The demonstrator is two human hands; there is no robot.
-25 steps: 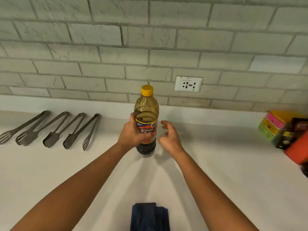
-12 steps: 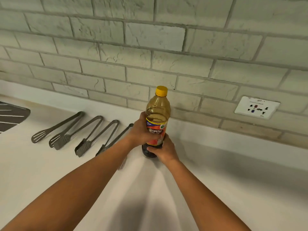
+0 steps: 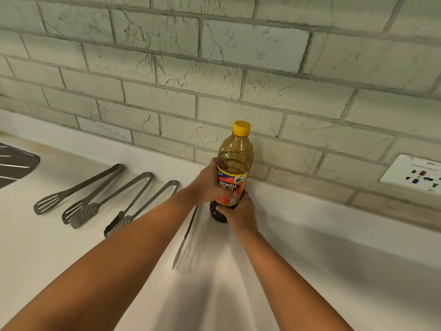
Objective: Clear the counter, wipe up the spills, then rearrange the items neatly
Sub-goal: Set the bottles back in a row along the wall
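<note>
A plastic bottle with a yellow cap, a red label and a little dark liquid at the bottom stands upright on the white counter, close to the brick wall. My left hand grips its middle from the left, over the label. My right hand holds its base from the front right. Several metal tongs lie in a row to the left of the bottle; the nearest one is partly hidden under my left forearm.
The edge of a dark sink or drain board shows at the far left. A white wall socket sits on the brick wall at the right, just above the counter's back ledge.
The bottle has been carried left toward the tongs and closer to the wall. My right hand, free of it a second ago, now holds its base. The view has turned left.
</note>
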